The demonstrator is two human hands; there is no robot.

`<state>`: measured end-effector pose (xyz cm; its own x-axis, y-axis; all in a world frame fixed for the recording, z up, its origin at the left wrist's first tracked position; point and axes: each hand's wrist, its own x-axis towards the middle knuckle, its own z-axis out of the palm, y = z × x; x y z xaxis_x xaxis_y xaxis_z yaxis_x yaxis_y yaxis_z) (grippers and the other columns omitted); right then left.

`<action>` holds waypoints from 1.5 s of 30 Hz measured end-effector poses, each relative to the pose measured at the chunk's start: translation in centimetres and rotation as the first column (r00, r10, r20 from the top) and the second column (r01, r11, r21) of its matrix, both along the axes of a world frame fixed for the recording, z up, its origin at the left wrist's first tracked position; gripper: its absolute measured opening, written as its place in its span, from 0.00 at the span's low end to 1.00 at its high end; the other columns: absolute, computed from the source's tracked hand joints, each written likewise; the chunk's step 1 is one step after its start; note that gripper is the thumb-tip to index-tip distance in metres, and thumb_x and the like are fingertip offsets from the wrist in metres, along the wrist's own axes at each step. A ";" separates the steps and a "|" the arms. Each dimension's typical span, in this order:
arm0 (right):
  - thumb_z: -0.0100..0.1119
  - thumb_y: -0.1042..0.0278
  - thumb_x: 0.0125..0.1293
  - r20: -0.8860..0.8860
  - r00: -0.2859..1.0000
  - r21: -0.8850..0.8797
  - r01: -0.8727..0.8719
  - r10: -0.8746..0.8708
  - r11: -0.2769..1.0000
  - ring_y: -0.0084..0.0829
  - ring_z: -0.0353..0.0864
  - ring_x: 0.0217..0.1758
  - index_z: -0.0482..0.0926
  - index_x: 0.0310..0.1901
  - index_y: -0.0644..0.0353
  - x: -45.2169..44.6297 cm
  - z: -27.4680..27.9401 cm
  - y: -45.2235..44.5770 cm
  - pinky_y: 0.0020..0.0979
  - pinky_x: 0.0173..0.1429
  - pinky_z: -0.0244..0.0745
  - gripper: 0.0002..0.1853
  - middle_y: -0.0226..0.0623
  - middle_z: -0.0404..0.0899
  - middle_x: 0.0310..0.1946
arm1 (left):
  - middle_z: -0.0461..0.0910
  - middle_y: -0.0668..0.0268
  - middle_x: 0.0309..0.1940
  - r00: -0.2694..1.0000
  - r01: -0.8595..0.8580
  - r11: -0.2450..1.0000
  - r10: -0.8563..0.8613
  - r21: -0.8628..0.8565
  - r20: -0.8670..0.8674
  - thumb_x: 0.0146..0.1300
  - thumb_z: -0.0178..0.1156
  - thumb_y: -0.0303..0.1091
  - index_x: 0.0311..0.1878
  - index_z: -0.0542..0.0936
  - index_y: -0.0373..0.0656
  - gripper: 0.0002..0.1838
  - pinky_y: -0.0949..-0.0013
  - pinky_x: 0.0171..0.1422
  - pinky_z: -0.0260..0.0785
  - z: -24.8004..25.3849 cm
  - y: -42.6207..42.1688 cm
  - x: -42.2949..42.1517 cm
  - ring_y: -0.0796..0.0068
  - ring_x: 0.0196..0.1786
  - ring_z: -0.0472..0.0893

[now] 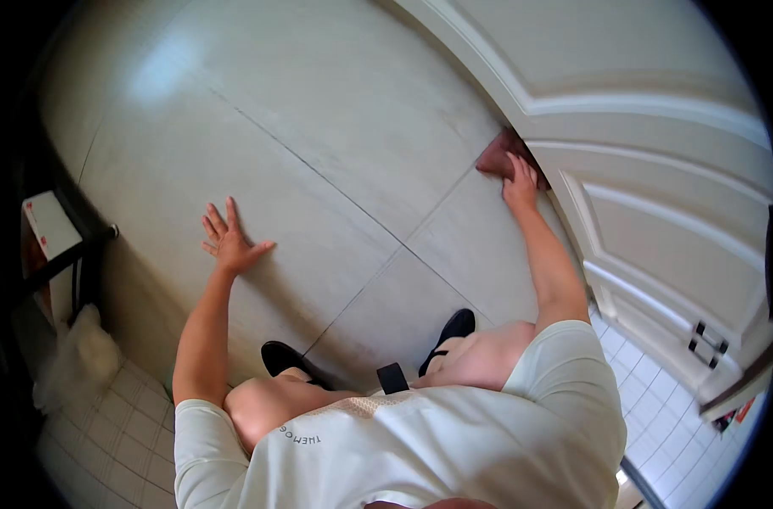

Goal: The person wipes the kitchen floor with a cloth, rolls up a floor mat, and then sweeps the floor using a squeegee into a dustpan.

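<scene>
Along the foot of the cream panelled door (632,191), a dark reddish-brown cloth (494,159) is lying on the pale grey tiled floor (352,127). The right hand (520,182) is resting over it, fingers slightly bent; whether they are gripping it, I can't tell. Well apart, the left hand (231,244) is spreading its fingers wide, palm down and holding nothing, though whether it is touching the floor isn't clear.

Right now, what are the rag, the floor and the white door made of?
Rag: probably cloth, dull, since it looks limp under the right hand. Floor: likely tile, slightly shiny; straight seams cross it and light glares on it. Door: maybe painted wood, possibly plastic; its raised trim looks smooth.
</scene>
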<state>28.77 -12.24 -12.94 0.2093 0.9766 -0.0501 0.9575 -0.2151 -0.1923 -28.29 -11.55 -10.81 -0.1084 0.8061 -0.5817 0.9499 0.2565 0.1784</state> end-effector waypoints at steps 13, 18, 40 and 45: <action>0.53 0.65 0.53 0.125 0.716 -0.135 0.698 -0.687 0.703 0.42 0.53 0.65 0.57 0.61 0.44 10.4 0.7 -20.9 0.35 0.67 0.49 0.31 0.36 0.58 0.62 | 0.39 0.42 0.65 0.936 0.284 0.951 -0.302 -0.121 -0.180 0.40 0.68 0.50 0.67 0.37 0.50 0.59 0.54 0.66 0.50 -1.6 1.4 -0.1 0.41 0.66 0.48; 0.53 0.55 0.56 -0.050 0.325 -0.401 0.859 -0.944 0.317 0.42 0.65 0.58 0.54 0.62 0.50 16.2 2.6 -30.6 0.37 0.59 0.61 0.33 0.44 0.64 0.56 | 0.43 0.28 0.59 0.886 0.432 0.885 -0.453 -0.175 -0.102 0.39 0.68 0.46 0.61 0.39 0.22 0.59 0.56 0.67 0.48 -2.7 -1.6 5.4 0.36 0.64 0.48; 0.56 0.71 0.47 -0.196 0.594 -0.232 -0.801 0.781 0.551 0.35 0.42 0.70 0.61 0.60 0.34 -20.3 3.7 -0.8 0.49 0.58 0.49 0.35 0.27 0.45 0.67 | 0.43 0.43 0.65 0.850 0.493 0.856 -0.435 -0.158 0.297 0.44 0.65 0.40 0.66 0.49 0.49 0.47 0.52 0.61 0.57 3.0 -2.0 3.2 0.38 0.60 0.58; 0.54 0.71 0.48 -0.209 0.581 -0.242 -0.810 0.786 0.535 0.33 0.40 0.71 0.60 0.60 0.33 -32.0 2.7 3.4 0.50 0.60 0.46 0.35 0.25 0.44 0.68 | 0.45 0.49 0.66 0.938 0.159 0.972 -0.203 0.170 0.281 0.43 0.65 0.38 0.65 0.53 0.50 0.45 0.51 0.61 0.55 4.3 -7.2 1.1 0.45 0.62 0.57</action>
<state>-3.18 -8.86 -10.21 -0.6652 0.6711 -0.3273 0.7460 0.5785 -0.3300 -27.24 -18.76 -6.50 0.2057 0.8728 -0.4426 0.8771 0.0361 0.4789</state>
